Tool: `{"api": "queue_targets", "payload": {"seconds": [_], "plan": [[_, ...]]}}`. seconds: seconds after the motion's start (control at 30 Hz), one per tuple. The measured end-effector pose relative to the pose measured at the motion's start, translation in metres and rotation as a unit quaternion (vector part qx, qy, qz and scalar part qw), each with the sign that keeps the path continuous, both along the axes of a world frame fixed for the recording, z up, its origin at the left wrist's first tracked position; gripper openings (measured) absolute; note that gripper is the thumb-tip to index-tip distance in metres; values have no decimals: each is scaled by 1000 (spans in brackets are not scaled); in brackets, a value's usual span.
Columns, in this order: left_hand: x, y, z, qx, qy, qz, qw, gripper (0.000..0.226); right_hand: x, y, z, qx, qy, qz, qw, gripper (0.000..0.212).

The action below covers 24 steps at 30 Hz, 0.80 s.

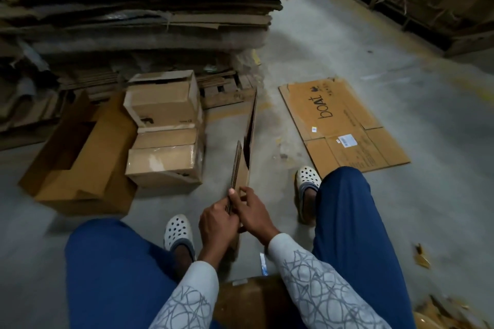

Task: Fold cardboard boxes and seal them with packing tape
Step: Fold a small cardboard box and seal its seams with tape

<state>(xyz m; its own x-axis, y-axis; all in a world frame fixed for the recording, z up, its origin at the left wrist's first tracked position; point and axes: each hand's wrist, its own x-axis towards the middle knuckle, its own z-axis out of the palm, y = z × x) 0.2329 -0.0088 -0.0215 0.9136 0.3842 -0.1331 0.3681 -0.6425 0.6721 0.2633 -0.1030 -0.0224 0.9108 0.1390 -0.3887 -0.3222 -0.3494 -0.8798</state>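
Risk, grip: both hands hold only the near end of the flattened brown corrugated cardboard carton [248, 139]. It stands on edge and reaches well ahead of them. The far end could sag or swing, and a panel could buckle off its creases when pulled open.
Risk, left side: the stack of two tape-sealed brown cardboard boxes [165, 128] stands near, ahead and left of the hands. A flap swinging out that way could knock it askew.
Risk, fingers: the hands are pressed together on one thin edge, so a sudden spring of the panels could pull it out of their hold.
Long open brown cardboard box [74, 157]: far to the left of the hands, lying on the floor with its flaps spread.
Left hand [217, 222]: fingers curled round the carton's near edge, thumb lying up along it, gripping.
Carton, look: seen edge-on, thin and plain brown, its layers closed together near the hands and parted a little at the far end. It is not yet opened into a box, and no tape shows on it.
Right hand [254, 211]: touching the left hand, fingers bent against the carton's right face, pinching it.
Flat brown printed cardboard sheet [342, 125]: ahead and right of the hands, flat on the grey concrete floor [294, 61], apart from the carton.
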Motion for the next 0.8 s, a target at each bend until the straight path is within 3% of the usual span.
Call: {"api": "queue_targets", "payload": {"seconds": [0.13,0.27,0.37,0.5,0.6,0.63,0.7,0.77,0.8], "plan": [[-3,6,4,-43,18,-10,999,23,1,-6,3,60,42,-21,997,85],[-6,13,-2,-102,71,-41,991,69,1,-8,10,101,61,-23,993,62],[-8,16,-9,-141,117,-55,981,87,2,-8,12,75,29,-15,997,50],[-9,14,-4,-236,138,-49,961,95,14,-11,2,18,9,-8,1000,63],[-9,16,12,-320,139,7,937,81,20,-17,-7,-27,4,-11,1000,56],[-9,20,15,-293,134,21,946,73,17,-19,5,-38,9,-11,999,52],[-8,29,12,-140,115,17,983,57,12,-23,22,-9,51,-6,999,42],[-8,31,10,-8,109,14,994,30,13,-25,31,11,90,21,996,46],[-7,30,7,15,111,26,993,16,15,-25,32,-2,91,32,995,47]]}}
